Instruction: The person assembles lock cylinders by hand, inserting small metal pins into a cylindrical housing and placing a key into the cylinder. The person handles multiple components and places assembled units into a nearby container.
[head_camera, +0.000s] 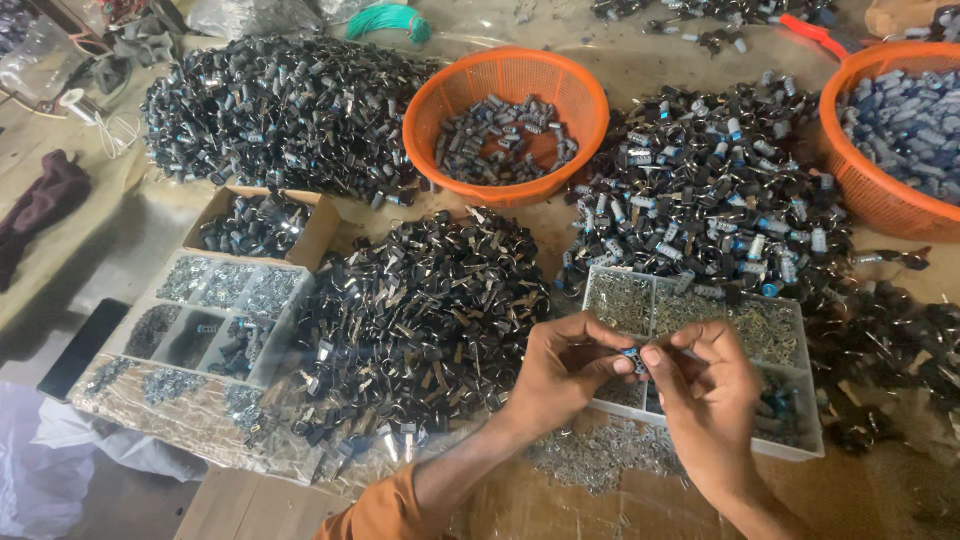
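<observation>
— What did the fingers have?

— The fingertips (627, 364) of the left hand (560, 372) and those of the right hand (705, 400) were pinched together on one small part (633, 355), dark with a bit of blue, held between the two hands above the clear divided tray (800, 405). Both hands were closed narrowly on it (too small to say more of its shape).

— And around the hands?

— The tray lay under them, its compartments holding tiny silvery pieces. At nine o'clock from the hands sat a big heap of black parts (420, 320). Farther at nine o'clock was a second divided tray (215, 315), and above it a cardboard box (318, 228) of dark parts.

— Higher up?

— At twelve o'clock an orange basket (505, 75) held grey-blue cylinders. At one o'clock lay a pile of black and blue-grey parts (700, 190); at two o'clock, another orange basket (865, 185), cut by the edge. At eleven o'clock, a far heap of dark parts (280, 110).

— The sleeve?

— Orange sleeve (385, 515), at seven o'clock.
</observation>
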